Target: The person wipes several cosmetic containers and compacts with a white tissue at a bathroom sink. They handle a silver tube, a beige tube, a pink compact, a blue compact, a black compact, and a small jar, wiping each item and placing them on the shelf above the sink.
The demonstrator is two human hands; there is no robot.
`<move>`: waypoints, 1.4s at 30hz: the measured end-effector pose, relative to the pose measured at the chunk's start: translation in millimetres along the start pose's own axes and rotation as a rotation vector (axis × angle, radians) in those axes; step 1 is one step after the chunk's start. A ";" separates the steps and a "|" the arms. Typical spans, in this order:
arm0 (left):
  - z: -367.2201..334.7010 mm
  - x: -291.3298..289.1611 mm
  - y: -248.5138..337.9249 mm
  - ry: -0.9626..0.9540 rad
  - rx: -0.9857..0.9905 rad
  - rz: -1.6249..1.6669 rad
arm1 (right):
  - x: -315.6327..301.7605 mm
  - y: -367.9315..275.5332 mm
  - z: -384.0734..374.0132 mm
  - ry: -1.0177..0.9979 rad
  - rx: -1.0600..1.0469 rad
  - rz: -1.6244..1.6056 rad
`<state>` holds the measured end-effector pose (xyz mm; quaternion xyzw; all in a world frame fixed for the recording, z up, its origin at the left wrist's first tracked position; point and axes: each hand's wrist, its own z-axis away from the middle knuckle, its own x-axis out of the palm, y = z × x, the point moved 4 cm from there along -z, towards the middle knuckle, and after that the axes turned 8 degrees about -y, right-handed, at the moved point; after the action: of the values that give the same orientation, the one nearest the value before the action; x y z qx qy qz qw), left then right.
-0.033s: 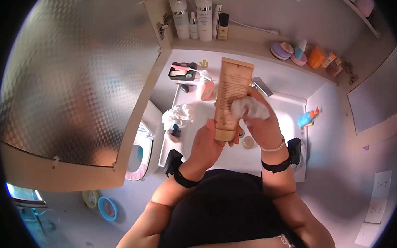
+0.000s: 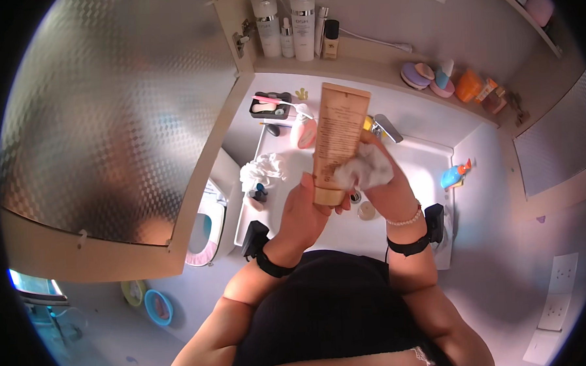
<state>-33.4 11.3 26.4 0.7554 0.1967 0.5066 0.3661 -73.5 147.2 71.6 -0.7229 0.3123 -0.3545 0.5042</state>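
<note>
Upright above the sink is a gold-brown squeeze tube (image 2: 343, 125), its cap end low and its flat crimped end up. My left hand (image 2: 305, 215) is closed around the cap end, thumb along the left side. A crumpled white cloth or tissue (image 2: 369, 166) is gripped in my right hand (image 2: 398, 195) and pressed against the tube's lower right front. Some right fingers pass behind the tube and are hidden. Below lies the white sink (image 2: 287, 203), with a round drain plug (image 2: 366, 210) just past my hands.
The frosted cabinet door (image 2: 127, 125) stands open at left. Bottles (image 2: 304, 29) line the shelf. Behind the tube are a soap dish (image 2: 270, 107), pump bottle (image 2: 302, 133) and faucet (image 2: 387, 128). A white scrunchie (image 2: 263, 170) lies left; a blue bottle (image 2: 451, 176) stands right.
The tube has shifted slightly left and up. The white cloth has slid a little left and down across its front; my left hand keeps its hold.
</note>
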 end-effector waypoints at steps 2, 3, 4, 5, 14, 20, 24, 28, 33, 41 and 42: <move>1.9 -2.8 1.8 0.113 0.046 0.015 | 12.5 3.5 0.8 -0.090 -0.114 -0.059; 2.2 -3.4 1.2 0.141 0.037 -0.129 | 19.9 5.6 1.8 -0.134 -0.160 -0.069; 3.2 -3.1 2.0 0.117 0.051 -0.268 | 20.7 2.0 4.2 -0.122 -0.225 0.208; 2.9 -3.1 3.0 0.082 0.083 -0.385 | 21.2 4.9 4.0 -0.075 -0.178 0.194; 5.3 3.8 -12.1 -0.302 -0.032 -0.160 | 3.6 -24.6 6.5 0.429 -0.128 0.109; 7.9 9.1 -14.2 -0.340 -0.091 -0.279 | -14.8 -42.6 5.8 0.529 -0.199 0.226; 6.2 5.6 -13.9 -0.346 -0.069 -0.254 | -18.1 -43.0 7.5 0.535 -0.250 0.133; 1.9 7.4 -8.8 -0.359 -0.052 -0.190 | -15.3 -46.4 8.4 0.391 -0.240 0.054; -6.2 16.4 -3.6 -0.238 -0.017 -0.144 | -4.6 -40.0 12.4 0.219 -0.190 0.149; 0.0 29.1 -3.8 -0.247 -0.097 -0.319 | -8.8 -29.8 26.6 0.423 -0.221 0.258; 1.3 29.4 -4.5 -0.243 -0.100 -0.270 | -10.0 -31.7 27.5 0.386 -0.203 0.278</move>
<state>-19.9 33.4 41.0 0.7585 0.2251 0.3673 0.4889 -53.3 178.6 93.2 -0.6390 0.5330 -0.3799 0.4041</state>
